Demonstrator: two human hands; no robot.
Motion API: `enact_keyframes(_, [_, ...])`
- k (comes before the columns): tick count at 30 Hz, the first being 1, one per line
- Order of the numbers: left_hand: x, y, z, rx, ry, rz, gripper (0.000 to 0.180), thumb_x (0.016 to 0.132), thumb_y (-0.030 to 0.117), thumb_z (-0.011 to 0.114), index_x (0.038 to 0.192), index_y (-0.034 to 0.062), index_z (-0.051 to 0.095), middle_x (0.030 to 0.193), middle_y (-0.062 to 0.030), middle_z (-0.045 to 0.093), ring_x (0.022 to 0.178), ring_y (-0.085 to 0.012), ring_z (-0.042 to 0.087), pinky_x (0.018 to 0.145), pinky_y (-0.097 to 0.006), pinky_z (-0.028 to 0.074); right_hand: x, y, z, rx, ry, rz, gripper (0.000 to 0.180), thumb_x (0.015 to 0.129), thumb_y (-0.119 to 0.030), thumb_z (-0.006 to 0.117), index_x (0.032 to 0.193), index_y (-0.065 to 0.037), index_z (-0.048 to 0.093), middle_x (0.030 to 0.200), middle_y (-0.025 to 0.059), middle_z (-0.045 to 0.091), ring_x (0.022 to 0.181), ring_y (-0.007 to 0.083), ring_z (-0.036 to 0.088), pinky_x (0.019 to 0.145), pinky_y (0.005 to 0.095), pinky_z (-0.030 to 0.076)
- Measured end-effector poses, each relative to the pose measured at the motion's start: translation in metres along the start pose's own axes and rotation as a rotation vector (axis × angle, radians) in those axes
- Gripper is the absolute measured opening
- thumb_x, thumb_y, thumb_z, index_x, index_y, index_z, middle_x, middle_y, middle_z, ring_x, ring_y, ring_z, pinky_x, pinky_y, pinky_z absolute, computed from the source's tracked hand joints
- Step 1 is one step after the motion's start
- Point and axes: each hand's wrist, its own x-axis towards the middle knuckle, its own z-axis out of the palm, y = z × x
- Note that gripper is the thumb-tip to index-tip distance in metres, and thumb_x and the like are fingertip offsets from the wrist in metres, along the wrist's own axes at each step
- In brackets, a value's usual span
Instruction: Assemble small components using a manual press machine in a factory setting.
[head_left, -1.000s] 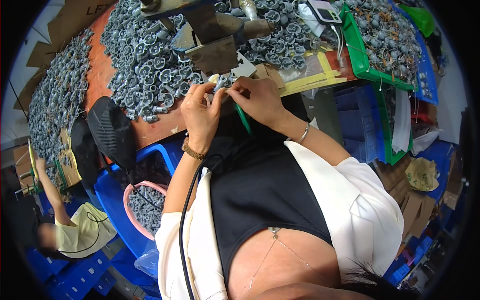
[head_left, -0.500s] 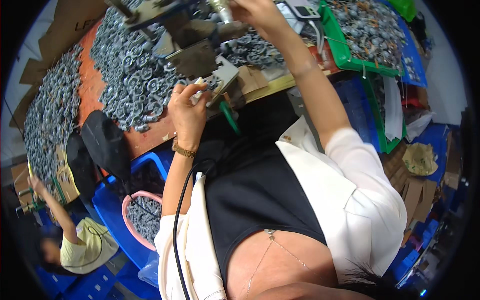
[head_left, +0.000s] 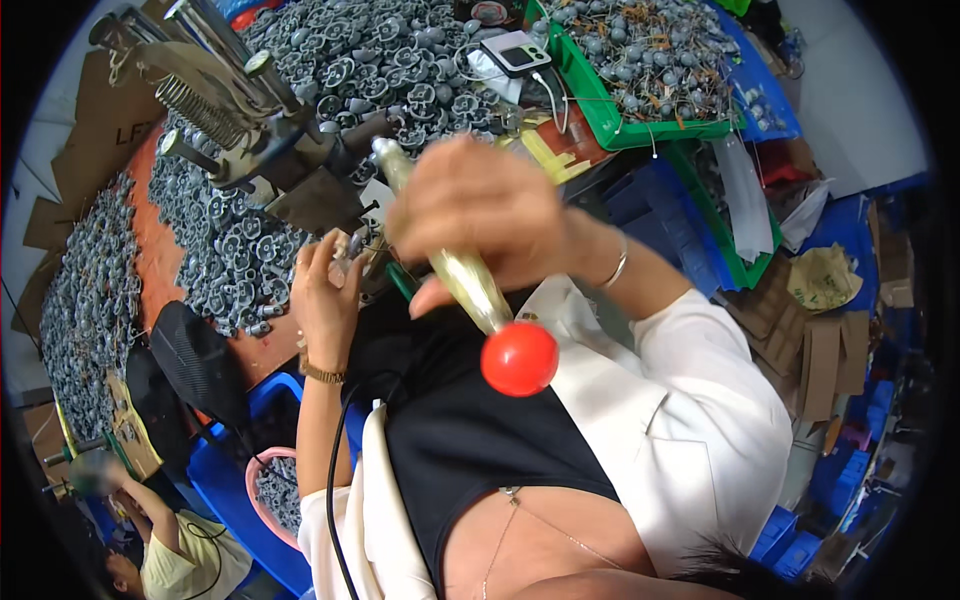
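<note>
The red-knobbed lever (head_left: 468,288) of the press (head_left: 285,150) is gripped by the right hand (head_left: 485,215); below, a small pale piece (head_left: 343,244) is pinched in the left hand (head_left: 325,305), whose fingertips could be crushed by a premature pull.

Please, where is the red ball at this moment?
In the head view, the red ball is slightly right of centre, at the lower end of the gold handle in the right hand.
</note>
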Motion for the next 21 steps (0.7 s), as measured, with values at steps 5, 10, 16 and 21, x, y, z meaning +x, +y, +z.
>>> enact_keyframes(5, [-0.007, 0.005, -0.017, -0.178, -0.265, -0.037, 0.018, 0.086, 0.015, 0.061, 0.077, 0.0003, 0.067, 0.055, -0.0091, 0.055, 0.046, -0.0209, 0.049, 0.046, -0.033, 0.035, -0.029, 0.088, -0.108, -0.729, -0.031, 0.543, 0.013, 0.079, -0.012, 0.066, 0.085, -0.001, 0.068, 0.079, 0.0097, 0.069, 0.070, 0.0212, 0.067, 0.064, 0.0302, 0.050])
enact_keyframes(10, [-0.029, 0.019, -0.036, -1.022, -0.580, -0.433, 0.024, 0.091, 0.015, 0.058, 0.080, -0.0037, 0.069, 0.056, -0.0008, 0.054, 0.048, -0.0048, 0.043, 0.044, -0.020, 0.026, -0.121, 0.147, -0.186, -1.031, -0.607, 0.997, 0.017, 0.074, -0.016, 0.067, 0.085, -0.004, 0.071, 0.077, 0.0152, 0.067, 0.070, 0.0291, 0.066, 0.066, 0.0380, 0.050])
enact_keyframes(16, [0.006, -0.083, -0.111, -1.222, 0.121, -0.463, 0.022, 0.094, 0.021, 0.054, 0.099, 0.0002, 0.061, 0.074, -0.0022, 0.062, 0.062, -0.0074, 0.056, 0.052, -0.017, 0.042, -0.148, 0.183, -0.219, -0.710, -0.197, 1.299, 0.022, 0.084, -0.024, 0.062, 0.085, -0.003, 0.070, 0.069, 0.0075, 0.066, 0.053, 0.0143, 0.059, 0.048, 0.0281, 0.045])
enact_keyframes(21, [0.046, -0.209, -0.197, -0.506, 0.954, -0.308, 0.033, 0.096, 0.015, 0.051, 0.124, -0.0025, 0.051, 0.113, -0.0131, 0.061, 0.100, -0.0185, 0.059, 0.085, -0.028, 0.048, -0.069, 0.203, -0.268, -0.341, 0.606, 0.969, 0.025, 0.089, -0.024, 0.058, 0.082, -0.002, 0.067, 0.075, 0.0084, 0.067, 0.064, 0.0147, 0.063, 0.057, 0.0255, 0.048])
